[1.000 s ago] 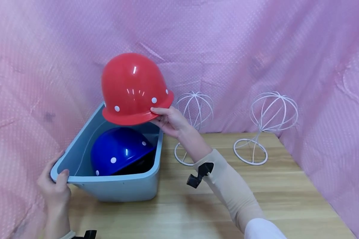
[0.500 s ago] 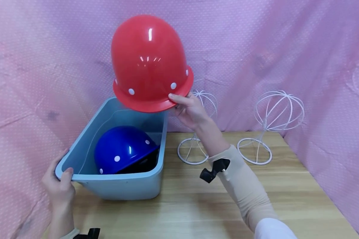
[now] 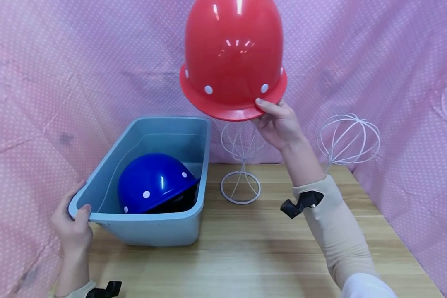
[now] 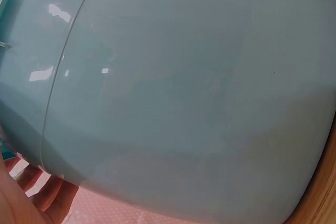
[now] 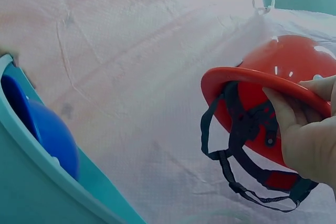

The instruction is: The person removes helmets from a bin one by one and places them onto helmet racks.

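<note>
A red hard hat (image 3: 234, 54) is raised above the table, crown up, its top cut off by the head view's upper edge. My right hand (image 3: 279, 124) pinches its brim, thumb on the outer face and fingers underneath. In the right wrist view a black chin strap (image 5: 231, 177) dangles from inside the hat. My left hand (image 3: 74, 223) grips the near left corner of the blue-grey bin (image 3: 145, 229), thumb over the rim. Inside the bin a blue hard hat (image 3: 152, 182) lies tilted. Behind and below the red hat stands a white wire stand (image 3: 242, 186), its dome top partly covered.
Another white wire stand (image 3: 350, 140) is at the back right, its base hidden by my right forearm. The wooden table (image 3: 238, 260) carries the bin and stands. Pink dotted cloth (image 3: 413, 103) hangs close behind the table and along its sides.
My right hand has lifted the red hard hat up and to the right, from over the bin to above the nearer wire stand. My left hand keeps its grip on the bin.
</note>
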`<state>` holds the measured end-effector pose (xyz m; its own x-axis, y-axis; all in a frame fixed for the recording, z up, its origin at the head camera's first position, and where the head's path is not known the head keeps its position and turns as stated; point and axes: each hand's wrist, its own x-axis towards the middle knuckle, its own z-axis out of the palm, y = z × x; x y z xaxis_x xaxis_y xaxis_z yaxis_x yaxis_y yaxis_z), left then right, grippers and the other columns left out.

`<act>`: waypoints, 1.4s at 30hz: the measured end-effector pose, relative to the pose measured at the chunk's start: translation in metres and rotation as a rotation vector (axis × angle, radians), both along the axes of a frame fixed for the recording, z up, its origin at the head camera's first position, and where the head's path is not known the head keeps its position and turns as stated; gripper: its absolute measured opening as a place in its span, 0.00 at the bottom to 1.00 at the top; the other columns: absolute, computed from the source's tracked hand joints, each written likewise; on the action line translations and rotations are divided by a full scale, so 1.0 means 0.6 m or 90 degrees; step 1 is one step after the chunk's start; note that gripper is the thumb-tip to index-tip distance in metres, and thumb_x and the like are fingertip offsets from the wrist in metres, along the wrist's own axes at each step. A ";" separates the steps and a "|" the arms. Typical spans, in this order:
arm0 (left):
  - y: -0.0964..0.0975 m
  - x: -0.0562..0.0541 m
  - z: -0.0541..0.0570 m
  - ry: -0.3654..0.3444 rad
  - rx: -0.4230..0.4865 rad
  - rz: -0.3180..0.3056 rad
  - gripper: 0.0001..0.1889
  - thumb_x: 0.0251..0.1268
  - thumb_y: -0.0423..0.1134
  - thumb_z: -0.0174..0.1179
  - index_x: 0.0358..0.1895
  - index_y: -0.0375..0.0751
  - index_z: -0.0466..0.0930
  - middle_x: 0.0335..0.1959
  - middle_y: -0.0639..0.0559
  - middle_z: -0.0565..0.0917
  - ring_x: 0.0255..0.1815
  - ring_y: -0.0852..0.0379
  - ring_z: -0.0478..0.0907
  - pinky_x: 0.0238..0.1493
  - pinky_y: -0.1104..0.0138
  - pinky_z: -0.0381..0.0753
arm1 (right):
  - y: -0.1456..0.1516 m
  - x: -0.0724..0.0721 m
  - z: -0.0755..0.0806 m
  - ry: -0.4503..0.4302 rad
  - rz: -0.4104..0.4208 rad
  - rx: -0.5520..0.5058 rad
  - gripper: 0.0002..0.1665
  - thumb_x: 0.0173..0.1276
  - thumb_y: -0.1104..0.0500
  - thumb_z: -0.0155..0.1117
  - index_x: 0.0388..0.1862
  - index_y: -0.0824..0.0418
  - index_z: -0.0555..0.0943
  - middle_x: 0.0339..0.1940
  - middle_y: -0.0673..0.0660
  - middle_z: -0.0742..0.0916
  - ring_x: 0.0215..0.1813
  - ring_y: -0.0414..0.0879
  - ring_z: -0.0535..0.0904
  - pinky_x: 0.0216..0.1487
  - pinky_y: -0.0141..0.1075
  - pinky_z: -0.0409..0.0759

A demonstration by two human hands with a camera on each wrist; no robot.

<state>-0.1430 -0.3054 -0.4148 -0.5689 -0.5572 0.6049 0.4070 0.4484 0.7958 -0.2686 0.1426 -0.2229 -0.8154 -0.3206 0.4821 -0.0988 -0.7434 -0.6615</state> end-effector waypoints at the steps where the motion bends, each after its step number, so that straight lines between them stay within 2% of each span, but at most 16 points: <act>1: 0.001 -0.001 0.000 -0.002 0.001 0.001 0.29 0.57 0.27 0.48 0.63 0.33 0.86 0.50 0.69 0.87 0.45 0.67 0.81 0.48 0.79 0.76 | 0.010 0.000 0.000 0.006 -0.007 0.000 0.15 0.76 0.75 0.54 0.51 0.62 0.82 0.43 0.55 0.93 0.42 0.45 0.92 0.51 0.35 0.89; 8: 0.000 0.000 -0.003 -0.005 0.004 0.001 0.30 0.57 0.27 0.47 0.63 0.33 0.85 0.49 0.71 0.87 0.45 0.67 0.80 0.46 0.78 0.75 | 0.068 0.000 -0.002 0.035 -0.034 0.017 0.15 0.78 0.73 0.51 0.54 0.63 0.82 0.47 0.56 0.93 0.46 0.47 0.93 0.53 0.35 0.89; 11: 0.000 0.004 -0.004 -0.003 0.015 0.006 0.30 0.56 0.26 0.47 0.63 0.33 0.86 0.50 0.67 0.88 0.44 0.65 0.80 0.45 0.76 0.75 | 0.085 -0.003 -0.002 0.033 -0.028 0.003 0.15 0.77 0.74 0.53 0.55 0.65 0.82 0.49 0.57 0.93 0.48 0.49 0.93 0.55 0.37 0.89; 16: 0.000 0.010 -0.006 -0.007 0.008 0.017 0.30 0.57 0.26 0.47 0.63 0.34 0.86 0.52 0.67 0.88 0.46 0.66 0.80 0.47 0.78 0.75 | 0.112 -0.005 -0.005 0.035 0.009 -0.040 0.14 0.77 0.74 0.53 0.56 0.69 0.81 0.50 0.62 0.93 0.50 0.53 0.93 0.57 0.38 0.88; 23: 0.005 0.020 -0.008 -0.032 0.008 0.013 0.30 0.59 0.27 0.47 0.65 0.35 0.85 0.54 0.70 0.86 0.48 0.65 0.80 0.49 0.78 0.75 | 0.155 -0.002 -0.017 0.066 0.038 -0.077 0.17 0.78 0.75 0.47 0.59 0.73 0.78 0.54 0.66 0.91 0.52 0.58 0.92 0.60 0.43 0.88; 29: 0.009 0.031 -0.006 -0.042 0.019 0.012 0.30 0.62 0.28 0.45 0.67 0.37 0.83 0.58 0.67 0.85 0.51 0.65 0.80 0.53 0.77 0.77 | 0.183 -0.001 -0.021 0.047 0.088 -0.123 0.20 0.78 0.77 0.41 0.61 0.76 0.75 0.55 0.70 0.89 0.54 0.64 0.91 0.62 0.48 0.87; 36: 0.020 0.028 0.002 -0.086 0.020 0.016 0.30 0.65 0.30 0.46 0.69 0.42 0.82 0.61 0.66 0.84 0.54 0.66 0.79 0.60 0.72 0.79 | 0.222 0.003 -0.022 0.046 0.088 -0.147 0.22 0.78 0.76 0.36 0.62 0.78 0.75 0.56 0.73 0.89 0.54 0.66 0.90 0.62 0.49 0.86; 42: 0.029 0.020 0.003 -0.084 0.030 -0.001 0.30 0.65 0.31 0.46 0.70 0.43 0.82 0.63 0.63 0.84 0.56 0.64 0.79 0.60 0.71 0.79 | 0.258 0.005 -0.023 0.072 0.093 -0.136 0.24 0.79 0.75 0.36 0.66 0.77 0.72 0.61 0.73 0.86 0.58 0.68 0.89 0.64 0.50 0.85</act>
